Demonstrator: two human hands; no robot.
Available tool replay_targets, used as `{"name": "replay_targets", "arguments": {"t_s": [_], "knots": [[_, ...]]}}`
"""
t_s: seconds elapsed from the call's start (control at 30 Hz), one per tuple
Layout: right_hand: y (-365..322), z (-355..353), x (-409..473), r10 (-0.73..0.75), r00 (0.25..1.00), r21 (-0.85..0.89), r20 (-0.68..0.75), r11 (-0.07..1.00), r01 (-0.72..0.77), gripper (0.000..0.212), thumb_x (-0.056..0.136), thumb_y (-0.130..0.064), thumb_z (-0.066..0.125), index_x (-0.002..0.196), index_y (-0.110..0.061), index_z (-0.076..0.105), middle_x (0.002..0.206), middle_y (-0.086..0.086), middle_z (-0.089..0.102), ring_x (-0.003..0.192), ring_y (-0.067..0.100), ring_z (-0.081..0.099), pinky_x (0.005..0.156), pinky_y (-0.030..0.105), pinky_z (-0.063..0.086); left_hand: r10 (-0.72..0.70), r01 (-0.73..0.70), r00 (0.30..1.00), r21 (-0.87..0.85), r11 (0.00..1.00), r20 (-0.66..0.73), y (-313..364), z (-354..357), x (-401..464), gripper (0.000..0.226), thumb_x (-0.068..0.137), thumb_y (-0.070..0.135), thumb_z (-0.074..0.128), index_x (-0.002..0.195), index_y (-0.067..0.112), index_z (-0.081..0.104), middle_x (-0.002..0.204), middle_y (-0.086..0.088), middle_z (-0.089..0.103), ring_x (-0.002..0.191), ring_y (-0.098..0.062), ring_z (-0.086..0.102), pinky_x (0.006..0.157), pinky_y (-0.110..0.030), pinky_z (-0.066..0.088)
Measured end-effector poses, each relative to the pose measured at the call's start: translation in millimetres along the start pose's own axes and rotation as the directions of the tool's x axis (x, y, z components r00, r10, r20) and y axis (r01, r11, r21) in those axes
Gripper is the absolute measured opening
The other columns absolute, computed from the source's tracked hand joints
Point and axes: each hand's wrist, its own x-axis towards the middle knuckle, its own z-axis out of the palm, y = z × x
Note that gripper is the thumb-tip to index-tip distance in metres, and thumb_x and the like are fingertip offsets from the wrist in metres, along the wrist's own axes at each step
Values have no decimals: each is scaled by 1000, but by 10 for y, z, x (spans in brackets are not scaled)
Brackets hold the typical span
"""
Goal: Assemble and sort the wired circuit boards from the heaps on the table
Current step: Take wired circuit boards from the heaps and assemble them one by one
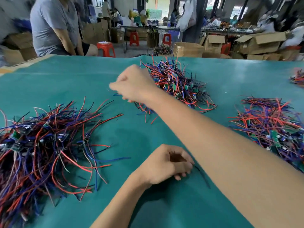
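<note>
Three big heaps of small green circuit boards with red, blue and black wires lie on the teal table cover: one at the left (41, 145), one at the far middle (176, 83), one at the right (271, 127). My right hand (133, 84), blurred, reaches across to the near left edge of the far heap. Its fingers are curled and a thin blue wire (117, 94) sticks out from them to the left. My left hand (166, 163) rests on the cover near me, fingers curled round a dark wire (203, 176) that trails off to the right.
A fourth small heap (297, 78) shows at the far right edge. A person in a grey shirt (54, 25) sits at the table's far left corner. Red stools (106, 49) and cardboard boxes (189, 49) stand beyond the table.
</note>
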Motion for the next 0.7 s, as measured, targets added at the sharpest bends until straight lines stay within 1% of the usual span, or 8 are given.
{"name": "replay_targets", "arguments": {"t_s": [0.03, 0.1, 0.2, 0.3, 0.4, 0.47, 0.6, 0.7], "knots": [[215, -103, 67, 43, 997, -77, -69, 996, -48, 20, 86, -24, 67, 81, -6, 75, 85, 13, 75, 87, 29, 72, 81, 37, 60, 16, -16, 1000, 8, 1000, 13, -1, -3, 7, 17, 81, 18, 69, 79, 34, 74, 70, 12, 69, 61, 1, 63, 55, -13, 49], [684, -328, 175, 160, 961, -117, -226, 975, -190, 12, 83, -13, 60, 81, -10, 72, 89, 11, 72, 90, 27, 68, 86, 37, 59, 25, -25, 1000, -12, 1000, -20, 18, 7, 23, 15, 87, 7, 68, 87, 21, 73, 72, 4, 68, 59, -4, 60, 52, -15, 48], [1451, -611, 257, 400, 831, -87, -386, 881, -465, 24, 89, -10, 55, 104, -7, 74, 112, 18, 72, 110, 35, 66, 92, 36, 56, 50, -51, 998, -32, 998, -32, 32, 9, 16, 8, 91, -1, 65, 96, 3, 69, 77, -9, 65, 58, -7, 57, 50, -16, 46], [2012, -666, 159, 542, 810, -81, -223, 818, -569, 32, 94, -6, 53, 123, -1, 67, 127, 21, 65, 120, 41, 61, 98, 45, 55, 41, -44, 998, -47, 998, -48, 20, 8, 24, 8, 91, -4, 63, 98, -4, 67, 76, -10, 65, 57, -9, 56, 49, -17, 46], [2276, -596, 61, 572, 817, 81, -77, 820, -567, 38, 96, -4, 54, 131, -14, 66, 128, 11, 59, 125, 35, 56, 93, 48, 57, 23, -28, 998, -71, 997, -63, 42, -6, 26, 8, 92, -4, 63, 99, -6, 67, 74, -7, 65, 58, -10, 58, 49, -18, 46], [2336, -574, 63, 571, 817, 152, -81, 817, -556, 37, 96, -6, 56, 130, -15, 66, 136, 8, 58, 125, 30, 54, 92, 46, 58, 20, -26, 998, -89, 996, -64, 42, -11, 21, 7, 93, -3, 63, 98, -6, 67, 74, -7, 66, 58, -10, 58, 50, -18, 47], [2408, -547, 96, 608, 789, 296, -89, 773, -562, 30, 94, -5, 60, 122, -13, 69, 135, 8, 60, 122, 27, 55, 85, 37, 55, 17, -24, 997, -95, 995, -72, 46, -12, 18, 8, 93, -3, 62, 97, -8, 66, 73, -7, 66, 58, -11, 58, 51, -18, 48], [2444, -530, 68, 574, 810, 255, -123, 807, -533, 31, 92, -4, 61, 122, -9, 70, 133, 13, 62, 120, 30, 58, 87, 41, 57, 15, -22, 998, -100, 995, -68, 54, -13, 17, 8, 93, -3, 62, 97, -7, 67, 74, -7, 66, 58, -11, 58, 51, -18, 48]]}}
